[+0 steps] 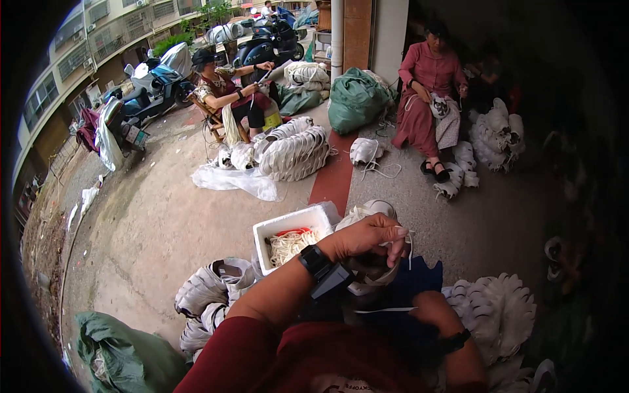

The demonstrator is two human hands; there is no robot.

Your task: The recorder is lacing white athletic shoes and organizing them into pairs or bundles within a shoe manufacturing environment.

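Observation:
My left hand (pixel 383 241) is raised in front of me, fingers pinched on a thin white shoelace (pixel 411 249) that loops down past the fingertips. Lower and to the right, my right hand (pixel 429 306) is closed at the end of a taut stretch of white lace (pixel 386 310); its fingertips are partly hidden. Between the two hands a pale shoe (pixel 367 285) rests over my lap, mostly covered by my left hand and its shadow. Just beyond my left wrist, a white foam box (pixel 263 230) holds a heap of cream laces (pixel 293 247) and something red.
White shoes lie stacked at my left (pixel 200 293) and right (pixel 498 314). A green sack (pixel 124 354) stands at lower left. Ahead, two seated people (pixel 219 88) (pixel 436 85) handle laces and shoes beside more shoe piles (pixel 295 154) and a green bundle (pixel 357 101). Scooters (pixel 154 85) are parked behind.

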